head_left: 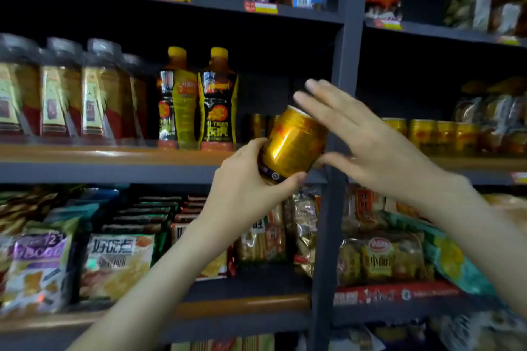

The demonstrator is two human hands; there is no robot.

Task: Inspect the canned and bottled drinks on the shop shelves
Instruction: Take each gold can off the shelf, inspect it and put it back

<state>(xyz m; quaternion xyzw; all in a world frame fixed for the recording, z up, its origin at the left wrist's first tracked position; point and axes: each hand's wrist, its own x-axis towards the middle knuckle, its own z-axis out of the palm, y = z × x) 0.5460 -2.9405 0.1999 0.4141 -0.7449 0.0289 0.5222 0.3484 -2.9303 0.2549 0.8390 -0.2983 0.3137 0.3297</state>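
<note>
gold can [293,142], shiny and tilted, is held up in front of the middle shelf [114,159], right by the dark upright post [342,65]. the left hand [251,179] grips it round the bottom end, with the thumb curled across the front next to the black band. the right hand [362,139] is open, fingers straight and spread. those fingers reach past the can's top edge and the thumb is right up against its lower side, not wrapped round anything.

on the shelf to the left there are two hi-tiger bottles [218,100] with yellow caps, upright and side by side. further left is a row of grey-capped bottles [97,88], pretty blurry tbh. more gold cans [436,134] sit in a row on the shelf right of the post, and a couple peek out behind the held one. snack packets [119,262] fill the shelf below.
</note>
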